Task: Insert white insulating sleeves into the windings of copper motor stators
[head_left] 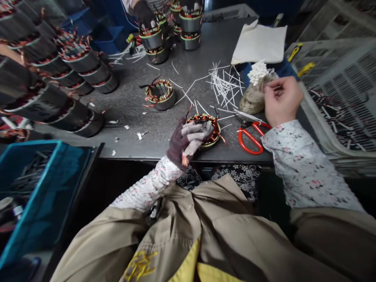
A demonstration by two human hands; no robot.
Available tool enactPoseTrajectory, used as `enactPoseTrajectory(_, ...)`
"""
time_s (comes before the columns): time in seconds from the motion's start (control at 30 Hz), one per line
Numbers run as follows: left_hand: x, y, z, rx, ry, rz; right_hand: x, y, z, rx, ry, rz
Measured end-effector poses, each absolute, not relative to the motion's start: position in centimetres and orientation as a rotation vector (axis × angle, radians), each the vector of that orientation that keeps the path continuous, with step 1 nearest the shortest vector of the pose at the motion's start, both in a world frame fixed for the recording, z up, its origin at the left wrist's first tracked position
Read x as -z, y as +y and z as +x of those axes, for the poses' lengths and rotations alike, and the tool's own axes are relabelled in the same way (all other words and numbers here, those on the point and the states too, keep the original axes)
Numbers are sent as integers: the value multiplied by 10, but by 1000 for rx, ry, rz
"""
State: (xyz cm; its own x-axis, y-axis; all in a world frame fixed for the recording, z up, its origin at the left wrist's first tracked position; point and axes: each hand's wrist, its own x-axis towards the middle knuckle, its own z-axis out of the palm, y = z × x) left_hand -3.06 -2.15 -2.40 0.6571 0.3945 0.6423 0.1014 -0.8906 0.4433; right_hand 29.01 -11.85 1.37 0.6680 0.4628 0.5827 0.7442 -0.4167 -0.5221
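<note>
My left hand (189, 141), in a dark glove with pale fingers, lies over the near motor stator (216, 135), gripping its left rim. This stator is a ring with copper windings and loose wire ends, close to the table's front edge. My bare right hand (282, 100) has its fingers pinched together beside a worn pouch (251, 101) holding a bundle of white sleeving tubes (258, 72). What the pinch holds, if anything, is hidden. Red-handled scissors (249, 141) lie between my hands. Another stator (160, 95) stands farther back on the table.
Stacked stators (88, 64) rise at left, above a blue bin (55, 176). Loose white tubes (225, 86) litter the table (132, 133). White paper (260, 41) and a plastic crate (337, 78) are at right. A co-worker's gloved hand (145, 15) touches stators across the table.
</note>
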Motion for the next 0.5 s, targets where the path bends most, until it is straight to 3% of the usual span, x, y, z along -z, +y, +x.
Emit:
enactPoseTrajectory(0.13, 41, -59, -51, -1409, 589, 2231, -25, -121, 280, 386, -989, -2283)
enactPoseTrajectory(0.3, 17, -81, -44, -1086, -414, 2579, -44, -100, 274, 251, -1014, -2454)
enactPoseTrajectory(0.4, -5, -71, -28, -1075, 33, 2827, -45, -102, 268, 254, -1019, -2462)
enactPoseTrajectory(0.5, -9, -49, -15, -848, 529, 2877, -35, -116, 257, 294, -1016, -2207)
